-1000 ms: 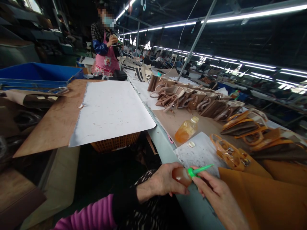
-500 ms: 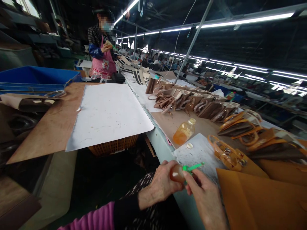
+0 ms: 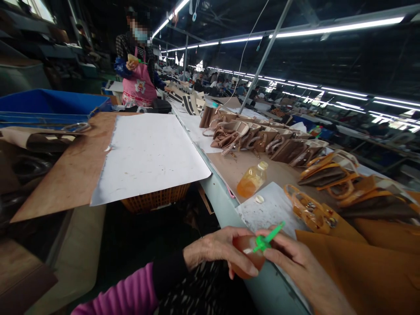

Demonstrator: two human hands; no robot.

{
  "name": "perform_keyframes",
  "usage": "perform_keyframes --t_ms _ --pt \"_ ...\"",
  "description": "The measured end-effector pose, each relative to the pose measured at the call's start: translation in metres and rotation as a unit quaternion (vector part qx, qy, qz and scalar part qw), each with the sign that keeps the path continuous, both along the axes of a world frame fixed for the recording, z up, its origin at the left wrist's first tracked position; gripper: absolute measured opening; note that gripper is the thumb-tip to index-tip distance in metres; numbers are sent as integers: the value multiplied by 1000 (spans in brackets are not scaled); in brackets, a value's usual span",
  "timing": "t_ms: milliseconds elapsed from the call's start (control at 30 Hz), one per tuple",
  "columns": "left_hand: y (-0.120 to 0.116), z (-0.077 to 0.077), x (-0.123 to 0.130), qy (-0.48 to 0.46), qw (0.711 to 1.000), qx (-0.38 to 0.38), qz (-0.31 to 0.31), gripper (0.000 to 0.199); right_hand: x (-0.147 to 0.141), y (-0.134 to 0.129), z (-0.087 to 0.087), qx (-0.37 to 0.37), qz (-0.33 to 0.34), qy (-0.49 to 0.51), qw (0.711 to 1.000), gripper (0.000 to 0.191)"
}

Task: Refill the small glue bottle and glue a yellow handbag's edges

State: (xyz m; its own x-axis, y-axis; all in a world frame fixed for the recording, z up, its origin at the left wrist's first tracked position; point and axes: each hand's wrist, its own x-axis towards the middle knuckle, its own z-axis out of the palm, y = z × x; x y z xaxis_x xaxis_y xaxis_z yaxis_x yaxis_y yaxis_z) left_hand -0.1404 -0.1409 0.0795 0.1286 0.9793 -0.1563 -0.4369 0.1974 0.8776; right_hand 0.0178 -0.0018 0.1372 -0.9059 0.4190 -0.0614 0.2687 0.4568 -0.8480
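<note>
One small bottle of amber liquid is held by the table's edge, the left hand curled around it. Its long axis slants, the neck end toward the right hand, which pinches one green nozzle cap between thumb and fingers. The nozzle points up and right; whether cap and neck touch, I cannot tell. Beyond stands one clear bottle, near one white lid lying on a stained sheet.
</note>
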Motion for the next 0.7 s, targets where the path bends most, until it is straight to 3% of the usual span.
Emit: perform_keyframes --t_ms 133,333,467,567,700 --pt "3 -5 3 -24 1000 -10 13 63 4 0 -8 32 -13 12 999 25" --pt "5 -6 14 -14 996 -35 78 63 8 -25 -26 28 -144 50 988 29" --pt "5 -2 23 21 989 -48 136 68 3 -43 -29 47 -238 71 967 33" --pt "6 1 29 98 973 -63 199 68 -4 -48 -32 74 -286 81 952 40" --pt "7 -2 35 276 914 -32 295 58 -10 -48 -41 88 -322 73 940 45"
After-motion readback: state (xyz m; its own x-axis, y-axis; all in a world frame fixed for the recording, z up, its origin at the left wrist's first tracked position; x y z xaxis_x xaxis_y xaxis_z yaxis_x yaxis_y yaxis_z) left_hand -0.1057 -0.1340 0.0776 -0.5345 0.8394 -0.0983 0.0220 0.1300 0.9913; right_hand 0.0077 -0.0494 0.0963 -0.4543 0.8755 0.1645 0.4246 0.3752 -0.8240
